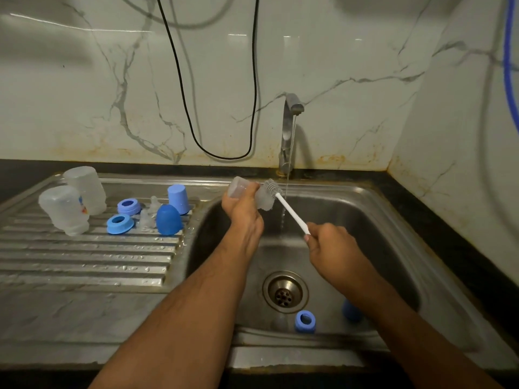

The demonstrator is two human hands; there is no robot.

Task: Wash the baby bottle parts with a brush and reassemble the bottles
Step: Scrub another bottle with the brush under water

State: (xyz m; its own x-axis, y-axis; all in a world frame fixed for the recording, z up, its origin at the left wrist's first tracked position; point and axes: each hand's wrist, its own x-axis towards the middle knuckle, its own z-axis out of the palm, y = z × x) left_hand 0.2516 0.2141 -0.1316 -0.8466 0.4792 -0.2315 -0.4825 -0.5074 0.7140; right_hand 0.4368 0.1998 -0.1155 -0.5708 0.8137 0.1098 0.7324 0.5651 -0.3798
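My left hand grips a clear baby bottle lying sideways over the sink, its mouth facing right. My right hand holds the white handle of a bottle brush, whose grey bristle head is at the bottle's mouth. On the draining board stand two upturned clear bottles, two blue collar rings, two blue caps and clear teats. A blue ring and a blue cap lie in the sink basin.
The tap at the back of the sink runs a thin stream of water just right of the brush. The drain sits mid-basin. A black cable loops down the marble wall. Dark counter surrounds the steel unit.
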